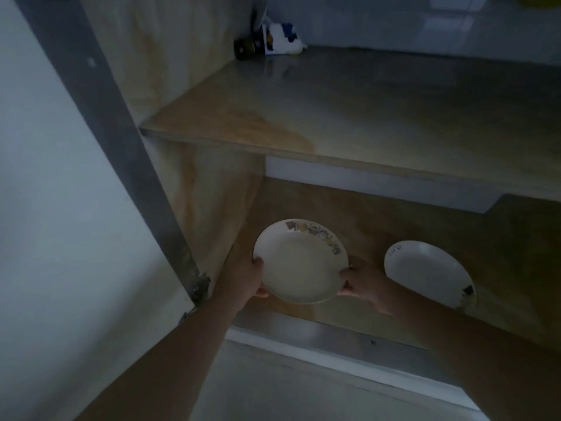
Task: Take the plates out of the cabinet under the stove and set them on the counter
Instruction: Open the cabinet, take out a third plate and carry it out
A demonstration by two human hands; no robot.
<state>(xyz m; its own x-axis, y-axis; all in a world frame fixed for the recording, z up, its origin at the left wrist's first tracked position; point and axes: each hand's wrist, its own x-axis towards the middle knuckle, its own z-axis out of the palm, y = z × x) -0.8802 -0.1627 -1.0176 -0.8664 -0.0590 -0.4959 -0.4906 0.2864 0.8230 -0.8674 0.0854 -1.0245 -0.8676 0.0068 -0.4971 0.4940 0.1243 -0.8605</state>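
Gripping the patterned plate point(300, 264) from opposite sides, both hands are clamped on its rim: the left hand point(246, 279) holds the left edge, the right hand point(362, 284) the right edge, fingers curled under and thumbs on top. The plate sits directly between the hands, tilted slightly, low in the open cabinet above the cabinet floor point(394, 226); whether it is touching that floor cannot be told. A second plate point(428, 273) lies just beyond the right hand, on the side away from the left hand, so the right hand is the nearer one for it. The worktop point(364, 117) lies above and ahead of both hands. Judged from this, the coming move is a lift outward toward the body, then upward past the worktop edge, keeping the held plate level.
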